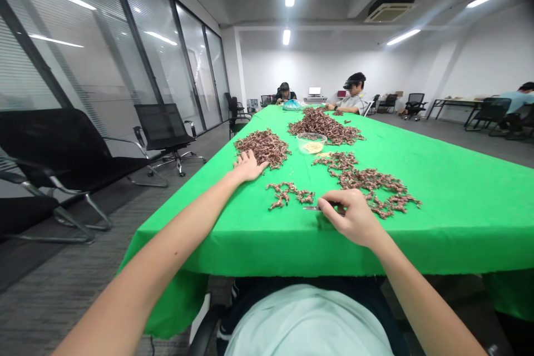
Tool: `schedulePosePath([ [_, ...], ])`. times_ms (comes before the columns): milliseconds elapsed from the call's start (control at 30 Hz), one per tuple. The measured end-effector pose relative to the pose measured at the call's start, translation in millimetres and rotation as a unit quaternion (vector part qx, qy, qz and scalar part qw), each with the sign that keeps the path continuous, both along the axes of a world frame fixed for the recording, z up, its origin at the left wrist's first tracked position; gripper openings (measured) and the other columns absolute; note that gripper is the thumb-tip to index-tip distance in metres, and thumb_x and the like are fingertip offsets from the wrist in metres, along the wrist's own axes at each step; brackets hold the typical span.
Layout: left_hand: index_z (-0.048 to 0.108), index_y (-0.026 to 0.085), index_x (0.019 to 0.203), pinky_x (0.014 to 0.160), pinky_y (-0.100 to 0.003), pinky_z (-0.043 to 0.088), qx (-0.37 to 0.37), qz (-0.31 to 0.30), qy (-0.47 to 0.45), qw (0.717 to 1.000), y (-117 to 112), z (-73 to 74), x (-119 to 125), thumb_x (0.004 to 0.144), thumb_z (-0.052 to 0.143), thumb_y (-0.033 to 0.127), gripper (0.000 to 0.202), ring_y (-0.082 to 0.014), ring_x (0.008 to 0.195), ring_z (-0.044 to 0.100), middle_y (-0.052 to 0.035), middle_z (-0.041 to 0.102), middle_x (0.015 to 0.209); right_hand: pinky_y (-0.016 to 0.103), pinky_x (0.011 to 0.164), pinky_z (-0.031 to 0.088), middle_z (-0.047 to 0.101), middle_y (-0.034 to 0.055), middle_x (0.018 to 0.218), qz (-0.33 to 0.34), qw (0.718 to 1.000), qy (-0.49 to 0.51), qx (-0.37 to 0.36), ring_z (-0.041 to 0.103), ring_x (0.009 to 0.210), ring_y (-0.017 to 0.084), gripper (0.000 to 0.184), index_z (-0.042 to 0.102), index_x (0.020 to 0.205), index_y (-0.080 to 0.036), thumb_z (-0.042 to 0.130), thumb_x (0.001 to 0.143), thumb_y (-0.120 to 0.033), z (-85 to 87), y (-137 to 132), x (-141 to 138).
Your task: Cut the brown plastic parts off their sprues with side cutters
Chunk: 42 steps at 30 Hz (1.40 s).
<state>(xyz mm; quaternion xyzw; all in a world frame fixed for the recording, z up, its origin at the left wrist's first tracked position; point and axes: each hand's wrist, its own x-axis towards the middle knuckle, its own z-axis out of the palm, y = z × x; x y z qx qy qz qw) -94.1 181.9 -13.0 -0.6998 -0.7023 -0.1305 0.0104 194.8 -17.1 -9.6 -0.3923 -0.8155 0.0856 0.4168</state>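
My left hand (249, 166) is stretched out with its fingers spread, resting on the near edge of a heap of small reddish-brown pieces (262, 147) on the green tablecloth (450, 200). My right hand (350, 216) is closed in a pinch around a thin metal tool (311, 208) lying near the table's front edge. A small cluster of the brown pieces (287, 193) lies between my hands, and a wider scatter (367, 182) spreads just beyond my right hand. A clear plastic bowl (311, 143) with pale bits inside stands farther back.
A larger brown heap (325, 125) lies mid-table. Two people sit at the far end (352, 97), another at the right by a desk (517, 101). Black chairs (167, 128) line the glass wall at the left.
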Motion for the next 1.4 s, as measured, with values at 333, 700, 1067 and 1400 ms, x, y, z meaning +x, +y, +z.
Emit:
schedulePosePath([
  [333, 0.008, 0.009, 0.157, 0.116, -0.065, 0.003, 0.029, 0.003, 0.006, 1.000, -3, 3.1, 7, 0.078, 0.031, 0.083, 0.111, -0.0478, 0.148, 0.001, -0.0226, 0.005, 0.164, 0.028, 0.054, 0.030, 0.053, -0.0005, 0.056, -0.001, 1.000, -0.010, 0.003, 0.042, 0.051, 0.013, 0.040, 0.062, 0.065, -0.017, 0.049, 0.097, -0.037, -0.3, 0, 0],
  [700, -0.012, 0.025, 0.156, 0.113, -0.070, 0.013, 0.032, -0.020, -0.033, 0.999, -16, 7.2, 17, 0.062, 0.045, 0.092, 0.129, -0.0497, 0.148, 0.006, -0.0201, 0.003, 0.165, 0.028, 0.055, 0.029, 0.051, -0.0013, 0.056, 0.006, 1.000, -0.011, -0.001, 0.040, 0.052, 0.012, 0.038, 0.059, 0.065, -0.018, 0.049, 0.097, -0.035, 0.5, -1, -1],
  [1067, 0.015, 0.041, 0.155, 0.110, -0.072, 0.015, 0.017, -0.058, -0.020, 0.998, -16, 11.0, 17, 0.065, 0.045, 0.092, 0.108, -0.0506, 0.147, 0.007, -0.0118, 0.009, 0.166, 0.028, 0.057, 0.029, 0.052, -0.0018, 0.058, 0.006, 1.000, -0.016, -0.003, 0.042, 0.053, 0.012, 0.036, 0.060, 0.067, -0.017, 0.050, 0.098, -0.033, -1.1, 0, 0],
  [1400, 0.021, 0.042, 0.153, 0.109, -0.072, 0.018, 0.024, -0.053, -0.025, 0.998, -12, 11.3, 15, 0.066, 0.043, 0.091, 0.103, -0.0509, 0.147, 0.012, -0.0104, 0.015, 0.165, 0.027, 0.057, 0.030, 0.052, -0.0021, 0.058, 0.008, 1.000, -0.018, -0.003, 0.043, 0.053, 0.011, 0.034, 0.060, 0.068, -0.017, 0.051, 0.097, -0.032, -1.8, 0, 0],
])
